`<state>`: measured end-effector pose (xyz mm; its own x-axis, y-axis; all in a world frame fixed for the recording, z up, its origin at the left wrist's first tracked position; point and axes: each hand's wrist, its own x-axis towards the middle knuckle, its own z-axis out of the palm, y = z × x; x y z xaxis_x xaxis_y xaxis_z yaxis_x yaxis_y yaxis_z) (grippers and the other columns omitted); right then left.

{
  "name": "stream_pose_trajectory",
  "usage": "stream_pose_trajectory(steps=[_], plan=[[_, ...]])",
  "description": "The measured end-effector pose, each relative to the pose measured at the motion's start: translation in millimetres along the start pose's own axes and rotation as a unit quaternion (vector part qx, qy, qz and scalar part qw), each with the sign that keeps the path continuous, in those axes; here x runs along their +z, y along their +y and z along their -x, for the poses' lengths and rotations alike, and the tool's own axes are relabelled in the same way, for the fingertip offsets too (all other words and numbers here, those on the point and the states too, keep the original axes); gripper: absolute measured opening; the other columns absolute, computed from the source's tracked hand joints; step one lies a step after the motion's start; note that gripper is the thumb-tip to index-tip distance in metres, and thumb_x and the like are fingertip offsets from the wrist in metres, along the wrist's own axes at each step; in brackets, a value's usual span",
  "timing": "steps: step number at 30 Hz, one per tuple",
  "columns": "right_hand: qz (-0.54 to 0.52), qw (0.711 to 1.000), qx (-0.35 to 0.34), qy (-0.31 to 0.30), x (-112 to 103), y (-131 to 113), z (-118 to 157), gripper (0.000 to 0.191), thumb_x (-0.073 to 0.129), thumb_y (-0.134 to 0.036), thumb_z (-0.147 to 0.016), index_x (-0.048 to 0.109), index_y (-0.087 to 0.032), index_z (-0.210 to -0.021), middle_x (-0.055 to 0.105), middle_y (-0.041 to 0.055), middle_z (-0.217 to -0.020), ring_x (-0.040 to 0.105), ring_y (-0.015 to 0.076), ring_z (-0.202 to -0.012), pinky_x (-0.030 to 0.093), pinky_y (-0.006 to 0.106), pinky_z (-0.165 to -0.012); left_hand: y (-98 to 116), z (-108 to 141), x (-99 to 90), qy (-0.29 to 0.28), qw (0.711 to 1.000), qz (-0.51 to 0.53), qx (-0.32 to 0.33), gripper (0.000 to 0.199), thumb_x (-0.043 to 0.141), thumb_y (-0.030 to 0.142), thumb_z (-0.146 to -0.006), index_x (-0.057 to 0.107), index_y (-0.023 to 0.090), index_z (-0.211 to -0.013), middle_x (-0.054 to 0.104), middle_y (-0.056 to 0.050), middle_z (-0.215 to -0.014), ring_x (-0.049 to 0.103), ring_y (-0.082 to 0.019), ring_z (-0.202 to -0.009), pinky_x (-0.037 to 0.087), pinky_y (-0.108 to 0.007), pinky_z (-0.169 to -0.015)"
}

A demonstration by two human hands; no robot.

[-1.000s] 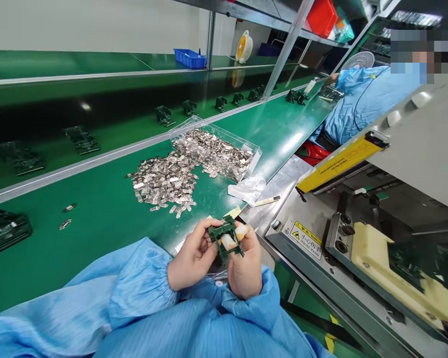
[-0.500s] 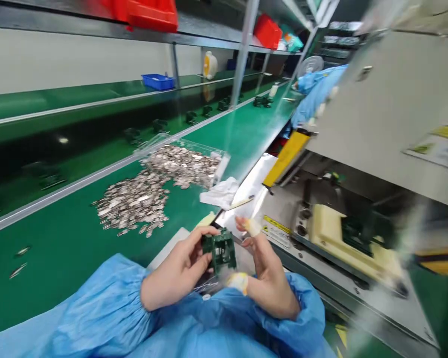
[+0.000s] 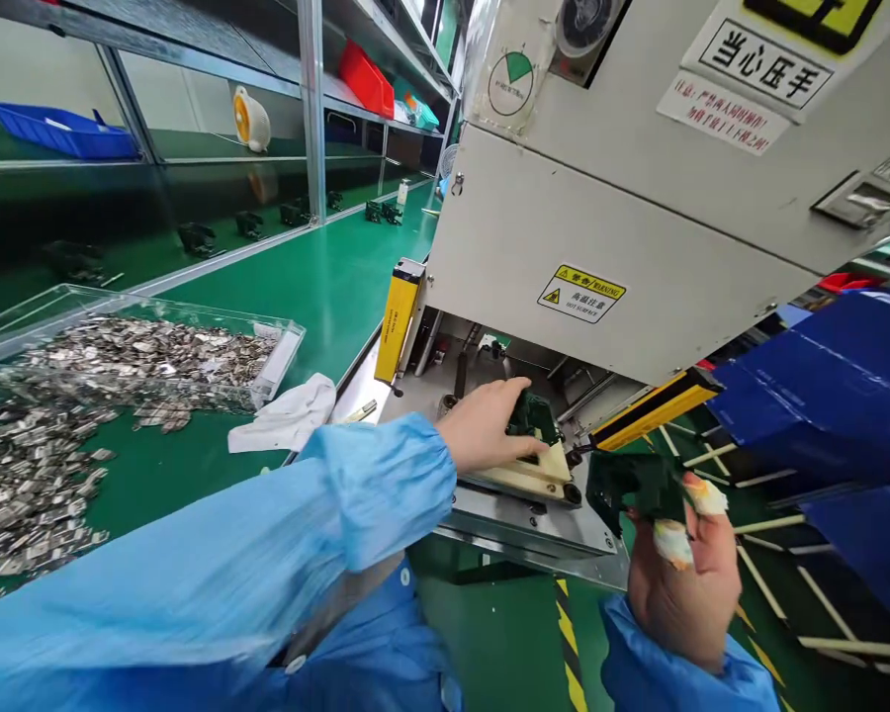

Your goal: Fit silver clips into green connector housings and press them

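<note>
My left hand (image 3: pixel 489 425) reaches under the press head. Its thumb and fingers are around a dark green plastic housing (image 3: pixel 535 417) seated in the cream-coloured fixture (image 3: pixel 515 479). Part of that housing is hidden by the hand. Off to the right, my right hand (image 3: pixel 686 569) holds up a second dark green plastic housing (image 3: pixel 634 487), gripped between thumb and fingers in front of the machine. Whitish-yellow covers are on some fingertips of this hand.
The press (image 3: pixel 534 237) carries warning labels, with yellow guard bars (image 3: pixel 400 321) at its sides. Left on the green bench are a clear tray (image 3: pixel 278 361) of small metal pieces, a loose metal pile (image 3: pixel 30 485) and a white cloth (image 3: pixel 286 413). Blue boxes (image 3: pixel 823 396) stand at right.
My view has swung right towards the press. My left hand has moved from the housing at my lap to the fixture. My right hand, open before, now holds a housing farther right.
</note>
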<state>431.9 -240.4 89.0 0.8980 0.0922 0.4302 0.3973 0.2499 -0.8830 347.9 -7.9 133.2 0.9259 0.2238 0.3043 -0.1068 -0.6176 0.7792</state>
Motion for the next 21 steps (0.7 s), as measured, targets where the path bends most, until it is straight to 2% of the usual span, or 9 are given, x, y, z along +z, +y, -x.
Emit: stream_pose_trajectory(steps=[2, 5, 7, 10, 12, 14, 17, 19, 21], plan=[[0.002, 0.999, -0.007, -0.037, 10.3, 1.8, -10.7, 0.063, 0.08, -0.034, -0.073, 0.055, -0.027, -0.131, 0.064, 0.007, -0.12, 0.064, 0.0242, -0.106, 0.051, 0.045, -0.096, 1.2, -7.2, 0.7, 0.009, 0.997, 0.054, -0.045, 0.073, 0.076, 0.04, -0.074, 0.05, 0.01, -0.135, 0.062, -0.02, -0.126, 0.059, -0.034, -0.117, 0.05, -0.05, -0.1], [0.059, 0.989, -0.038, -0.131, 30.0, 8.0, -27.7, 0.073, 0.079, -0.035, -0.073, 0.048, -0.027, -0.138, 0.065, 0.0088, -0.12, 0.064, 0.026, -0.108, 0.053, 0.044, -0.092, 1.0, 20.5, -22.6, 0.048, 0.982, 0.163, -0.082, 0.076, 0.08, 0.037, -0.069, 0.049, 0.013, -0.135, 0.065, -0.015, -0.117, 0.066, -0.026, -0.102, 0.057, -0.042, -0.092], [0.15, 0.962, -0.065, -0.217, 43.0, 11.1, -38.9, 0.07, 0.079, -0.036, -0.073, 0.052, -0.026, -0.136, 0.064, 0.0097, -0.125, 0.062, 0.0278, -0.112, 0.051, 0.043, -0.093, -4.5, 59.7, -48.1, 0.052, 0.975, 0.187, -0.111, 0.074, 0.08, 0.035, -0.068, 0.051, 0.016, -0.134, 0.064, -0.013, -0.12, 0.066, -0.025, -0.101, 0.057, -0.041, -0.093], [0.258, 0.903, -0.091, -0.332, 58.9, 11.7, -50.3, 0.058, 0.075, -0.039, -0.075, 0.061, -0.023, -0.129, 0.063, 0.0084, -0.13, 0.061, 0.0282, -0.114, 0.05, 0.042, -0.097, -24.1, 129.4, -82.8, 0.007, 0.965, 0.17, -0.198, 0.062, 0.079, 0.037, -0.071, 0.057, 0.023, -0.127, 0.064, -0.009, -0.122, 0.065, -0.029, -0.109, 0.056, -0.043, -0.096], [0.274, 0.884, -0.098, -0.364, 66.3, 11.6, -52.2, 0.056, 0.071, -0.04, -0.079, 0.06, -0.021, -0.131, 0.062, 0.0078, -0.131, 0.06, 0.0278, -0.117, 0.047, 0.042, -0.101, -42.2, 169.8, -94.2, -0.019, 0.956, 0.143, -0.254, 0.06, 0.079, 0.038, -0.071, 0.058, 0.027, -0.126, 0.063, -0.008, -0.126, 0.062, -0.032, -0.116, 0.055, -0.045, -0.098], [0.281, 0.881, -0.111, -0.365, 69.7, 13.0, -50.5, 0.056, 0.068, -0.041, -0.082, 0.057, -0.021, -0.134, 0.06, 0.008, -0.134, 0.057, 0.0275, -0.122, 0.044, 0.042, -0.106, -60.2, 197.0, -93.9, -0.034, 0.951, 0.13, -0.28, 0.059, 0.078, 0.039, -0.072, 0.058, 0.029, -0.126, 0.061, -0.009, -0.13, 0.06, -0.033, -0.12, 0.052, -0.047, -0.101], [0.321, 0.87, -0.148, -0.343, 57.8, 19.1, -44.4, 0.06, 0.06, -0.046, -0.086, 0.05, -0.021, -0.14, 0.053, 0.0093, -0.143, 0.047, 0.0288, -0.133, 0.037, 0.045, -0.112, -80.2, 210.0, -79.8, -0.05, 0.952, 0.135, -0.271, 0.058, 0.077, 0.041, -0.072, 0.058, 0.028, -0.126, 0.051, -0.011, -0.142, 0.054, -0.033, -0.128, 0.045, -0.049, -0.108], [0.37, 0.87, -0.151, -0.289, 30.5, 23.9, -37.3, 0.066, 0.054, -0.052, -0.087, 0.044, -0.02, -0.145, 0.046, 0.0111, -0.148, 0.039, 0.0317, -0.139, 0.035, 0.05, -0.113, -88.4, 205.6, -69.0, -0.054, 0.952, 0.139, -0.266, 0.061, 0.081, 0.042, -0.068, 0.059, 0.026, -0.123, 0.04, -0.012, -0.151, 0.044, -0.035, -0.137, 0.04, -0.05, -0.112], [0.428, 0.877, -0.111, -0.186, -10.1, 28.0, -26.4, 0.07, 0.047, -0.06, -0.087, 0.044, -0.018, -0.143, 0.048, 0.016, -0.145, 0.045, 0.0365, -0.134, 0.042, 0.054, -0.104, -93.4, 197.9, -61.2, -0.069, 0.951, 0.153, -0.261, 0.065, 0.085, 0.04, -0.061, 0.061, 0.026, -0.12, 0.035, -0.013, -0.155, 0.036, -0.035, -0.142, 0.037, -0.05, -0.113]])
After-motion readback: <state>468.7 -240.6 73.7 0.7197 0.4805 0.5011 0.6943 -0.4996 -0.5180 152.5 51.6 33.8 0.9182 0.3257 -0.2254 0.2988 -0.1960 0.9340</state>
